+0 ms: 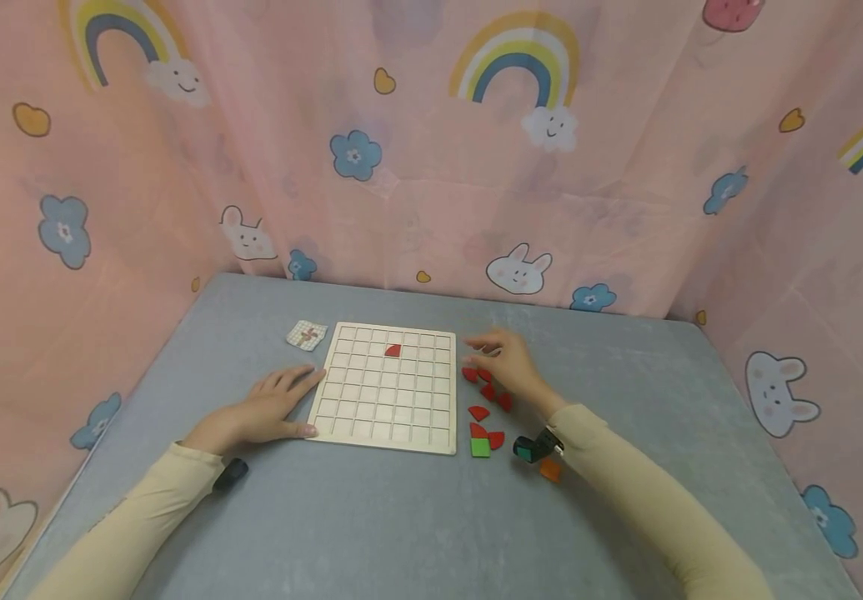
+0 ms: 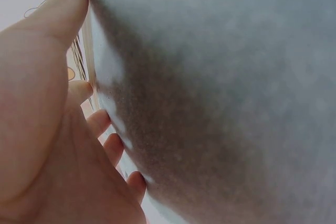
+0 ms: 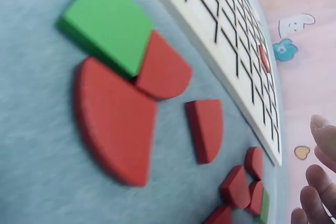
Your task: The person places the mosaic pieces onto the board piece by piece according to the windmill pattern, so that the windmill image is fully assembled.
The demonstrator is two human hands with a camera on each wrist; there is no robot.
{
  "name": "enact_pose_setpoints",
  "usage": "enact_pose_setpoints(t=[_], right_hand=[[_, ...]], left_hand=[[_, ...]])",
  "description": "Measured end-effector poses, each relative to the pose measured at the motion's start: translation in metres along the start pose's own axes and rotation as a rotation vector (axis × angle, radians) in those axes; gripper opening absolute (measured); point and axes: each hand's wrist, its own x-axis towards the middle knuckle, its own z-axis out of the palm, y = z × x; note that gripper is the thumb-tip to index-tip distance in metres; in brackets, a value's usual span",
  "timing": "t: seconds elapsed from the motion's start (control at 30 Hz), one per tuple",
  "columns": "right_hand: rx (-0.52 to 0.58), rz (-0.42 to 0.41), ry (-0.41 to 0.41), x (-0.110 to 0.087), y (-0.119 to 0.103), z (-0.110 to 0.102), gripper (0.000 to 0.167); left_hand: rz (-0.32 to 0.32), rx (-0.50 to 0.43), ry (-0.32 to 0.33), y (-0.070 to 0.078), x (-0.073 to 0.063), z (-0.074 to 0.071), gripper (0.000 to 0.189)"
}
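A pale gridded board [image 1: 378, 392] lies on the table, with one red quarter-circle tile [image 1: 393, 351] in a square of an upper row. My left hand [image 1: 262, 410] rests at the board's left side, fingers extended and thumb touching the lower left corner. Right of the board, my right hand [image 1: 512, 365] hovers over several red tiles [image 1: 487, 391]. Its thumb and fingers are apart, and nothing shows between them in the right wrist view. Closer to me, a green square tile [image 3: 107, 24] touches a red quarter-circle tile [image 3: 165, 69].
A small card with a printed grid pattern [image 1: 307, 335] lies beyond my left hand. An orange tile [image 1: 550, 470] sits beneath my right forearm. Part of another green tile [image 3: 264, 205] shows beside the far red ones. A pink patterned curtain [image 1: 431, 217] surrounds the grey table [image 1: 371, 525].
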Motion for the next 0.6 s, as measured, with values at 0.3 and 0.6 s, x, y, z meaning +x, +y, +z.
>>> enact_pose_setpoints(t=[0.3, 0.6], right_hand=[[-0.023, 0.052, -0.043, -0.012, 0.012, 0.001, 0.036], [-0.059, 0.026, -0.039, -0.015, 0.023, 0.006, 0.036]], left_hand=[[-0.001, -0.003, 0.001, 0.000, 0.001, 0.001, 0.093], [-0.002, -0.005, 0.001, -0.001, 0.001, 0.001, 0.093]])
